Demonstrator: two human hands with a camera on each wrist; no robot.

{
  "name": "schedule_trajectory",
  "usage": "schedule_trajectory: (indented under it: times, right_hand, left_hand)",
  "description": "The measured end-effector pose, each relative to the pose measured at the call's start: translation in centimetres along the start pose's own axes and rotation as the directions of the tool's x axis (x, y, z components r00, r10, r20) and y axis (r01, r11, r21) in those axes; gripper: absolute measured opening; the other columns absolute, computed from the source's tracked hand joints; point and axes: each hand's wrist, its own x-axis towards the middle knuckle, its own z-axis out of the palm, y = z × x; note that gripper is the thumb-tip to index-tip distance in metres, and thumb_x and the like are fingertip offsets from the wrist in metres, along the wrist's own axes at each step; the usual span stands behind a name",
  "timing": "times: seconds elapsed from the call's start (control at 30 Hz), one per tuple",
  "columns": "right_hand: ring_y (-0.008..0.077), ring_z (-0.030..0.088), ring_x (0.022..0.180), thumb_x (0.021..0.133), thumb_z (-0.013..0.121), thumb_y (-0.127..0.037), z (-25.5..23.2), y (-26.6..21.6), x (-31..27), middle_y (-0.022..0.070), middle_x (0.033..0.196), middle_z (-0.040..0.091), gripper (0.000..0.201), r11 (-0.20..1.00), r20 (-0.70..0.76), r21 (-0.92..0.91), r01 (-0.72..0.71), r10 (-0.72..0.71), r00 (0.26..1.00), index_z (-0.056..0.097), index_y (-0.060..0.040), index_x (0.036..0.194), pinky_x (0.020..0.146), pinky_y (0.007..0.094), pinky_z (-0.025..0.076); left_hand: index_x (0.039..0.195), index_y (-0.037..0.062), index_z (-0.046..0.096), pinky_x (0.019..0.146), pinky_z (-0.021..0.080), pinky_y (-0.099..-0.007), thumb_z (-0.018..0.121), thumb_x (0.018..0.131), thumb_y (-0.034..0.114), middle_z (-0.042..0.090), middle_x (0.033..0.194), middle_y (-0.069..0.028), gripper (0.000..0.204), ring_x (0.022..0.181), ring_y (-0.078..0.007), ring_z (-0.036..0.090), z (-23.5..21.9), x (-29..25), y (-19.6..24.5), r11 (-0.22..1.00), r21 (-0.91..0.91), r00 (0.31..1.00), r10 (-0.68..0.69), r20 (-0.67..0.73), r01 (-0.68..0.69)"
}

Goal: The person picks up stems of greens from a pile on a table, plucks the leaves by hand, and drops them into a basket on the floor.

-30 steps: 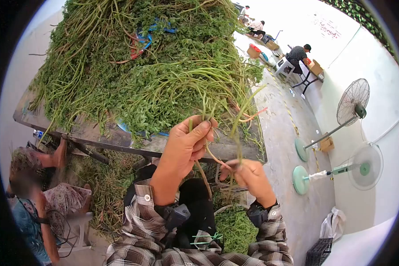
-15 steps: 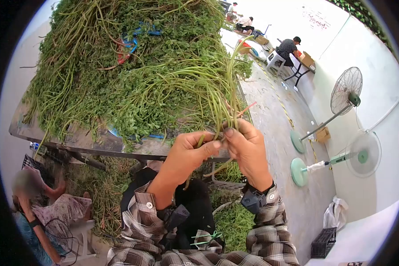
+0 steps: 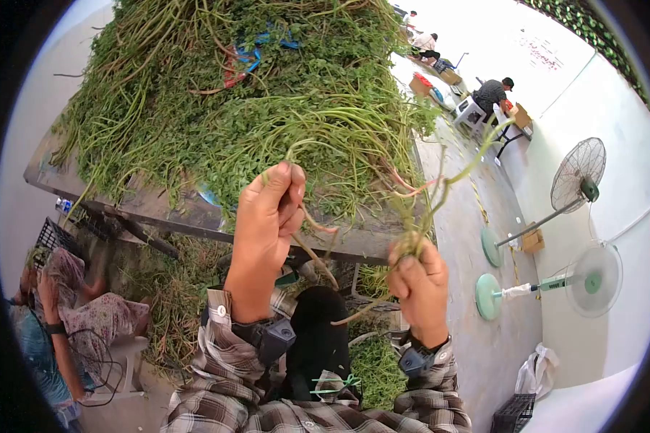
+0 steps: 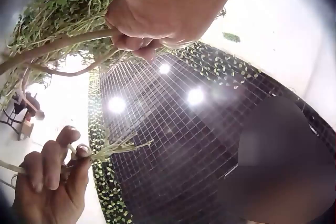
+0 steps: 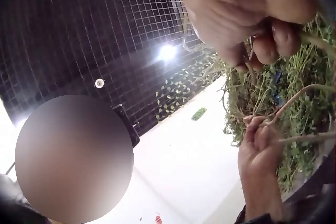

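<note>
My left hand [image 3: 263, 213] is raised before the near edge of the table and pinches long brownish plant stems [image 4: 58, 45] between thumb and fingers. The stems hang down and to the right from that grip. Apart from it on the right, my right hand [image 3: 420, 285] grips several green stems [image 3: 451, 180] that rise to the upper right, and a paler stem [image 3: 365, 312] trails left below. Short, ragged stem ends [image 4: 118, 148] poke out of the right fingers in the left wrist view. Behind both hands, a big heap of leafy greens [image 3: 217, 137] covers the table.
The dark table edge [image 3: 202, 229] runs just behind my hands. Beside my lap sits a container of cut greens [image 3: 379, 375]. Another person [image 3: 97, 317] sits at the left. Standing fans [image 3: 576, 175] and a black crate [image 3: 514, 413] stand at the right.
My hands were apart, came together at the stems, and are now apart again. The left hand moved up and left, the right hand down and slightly right, each with stems.
</note>
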Motion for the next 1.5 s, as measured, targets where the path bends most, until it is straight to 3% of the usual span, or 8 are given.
schedule_trajectory:
  times: [0.3,0.47,0.63,0.7,0.87,1.13,1.3,1.5]
  right_hand:
    - [0.0012,0.033,0.044,0.092,0.042,-0.014,1.4,0.2,2.4,-0.0064,0.058,0.041,0.02,0.978,0.017,-0.197,-0.068,0.073,0.997,0.056,-0.0021,0.101,0.041,0.0168,0.026]
    - [0.0017,0.037,0.041,0.093,0.041,-0.015,3.2,1.3,3.5,0.0076,0.078,0.064,0.019,0.986,0.099,-0.135,-0.1,0.113,0.989,0.045,-0.0022,0.107,0.039,0.0167,0.031]
    - [0.0019,0.036,0.042,0.093,0.041,-0.014,4.4,1.7,4.2,0.0083,0.074,0.063,0.014,0.985,0.14,-0.143,-0.101,0.121,0.983,0.047,-0.0028,0.1,0.039,0.0165,0.031]
    - [0.0024,0.036,0.042,0.093,0.041,-0.014,4.8,1.7,4.3,0.0076,0.072,0.062,0.012,0.983,0.158,-0.148,-0.106,0.129,0.979,0.046,-0.0038,0.096,0.039,0.0166,0.03]
    - [0.0032,0.036,0.043,0.093,0.042,-0.016,5.1,2.0,4.5,0.0037,0.067,0.055,0.012,0.978,0.142,0.005,-0.208,0.205,0.968,0.045,-0.0049,0.094,0.039,0.0171,0.028]
    - [0.0027,0.035,0.044,0.093,0.045,-0.019,4.7,2.7,4.2,0.0007,0.065,0.049,0.013,0.98,0.069,0.077,-0.185,0.18,0.981,0.046,-0.0055,0.093,0.039,0.0166,0.027]
    - [0.0013,0.035,0.046,0.093,0.045,-0.019,4.2,3.1,4.2,-0.0015,0.064,0.048,0.014,0.994,-0.118,0.059,-0.094,0.1,0.988,0.046,-0.0054,0.093,0.039,0.0159,0.025]
    - [0.0021,0.041,0.051,0.093,0.044,-0.018,4.5,3.8,4.0,-0.0017,0.065,0.048,0.015,0.995,-0.064,-0.092,-0.032,0.026,0.998,0.048,-0.004,0.098,0.043,0.0159,0.03]
  left_hand:
    - [0.087,0.0067,0.055,0.04,0.026,-0.0158,0.048,0.093,0.031,0.058,0.067,-0.0009,0.026,0.043,-0.0015,0.033,1.5,-0.6,-0.1,0.985,0.097,0.985,-0.151,0.085,0.143]
    - [0.085,0.0062,0.058,0.04,0.026,-0.0163,0.047,0.093,0.029,0.061,0.069,-0.0042,0.027,0.044,-0.002,0.034,1.6,-0.2,-0.9,0.984,0.169,0.998,-0.054,-0.015,0.056]
    - [0.084,0.008,0.058,0.042,0.025,-0.0171,0.047,0.094,0.028,0.059,0.068,-0.0004,0.025,0.049,-0.0007,0.033,1.2,-0.2,-1.0,0.976,0.219,0.994,0.036,-0.099,-0.014]
    - [0.086,0.0079,0.059,0.043,0.027,-0.0169,0.05,0.092,0.031,0.041,0.058,0.007,0.025,0.051,-0.0008,0.035,0.9,-0.2,-0.8,0.989,0.15,0.993,0.0,-0.117,0.018]
    - [0.092,0.0051,0.057,0.042,0.028,-0.0157,0.046,0.094,0.027,0.056,0.069,0.0024,0.025,0.052,-0.0007,0.037,0.5,0.0,0.0,0.996,0.088,0.996,0.022,-0.09,-0.014]
    - [0.115,-0.0009,0.051,0.081,0.045,-0.0258,0.044,0.094,0.024,0.06,0.108,-0.0103,0.033,0.093,-0.0135,0.057,0.9,0.0,0.0,0.993,0.106,0.998,-0.056,-0.003,0.056]
    - [0.121,-0.0022,0.046,0.09,0.043,-0.03,0.042,0.094,0.021,0.057,0.115,-0.0109,0.036,0.102,-0.0165,0.056,1.2,-0.1,-0.5,0.982,0.108,0.978,-0.165,0.126,0.152]
    - [0.123,-0.0036,0.043,0.092,0.043,-0.0322,0.041,0.094,0.018,0.056,0.116,-0.0138,0.036,0.103,-0.0201,0.056,1.6,-0.3,-1.0,0.98,0.063,0.964,-0.198,0.181,0.189]
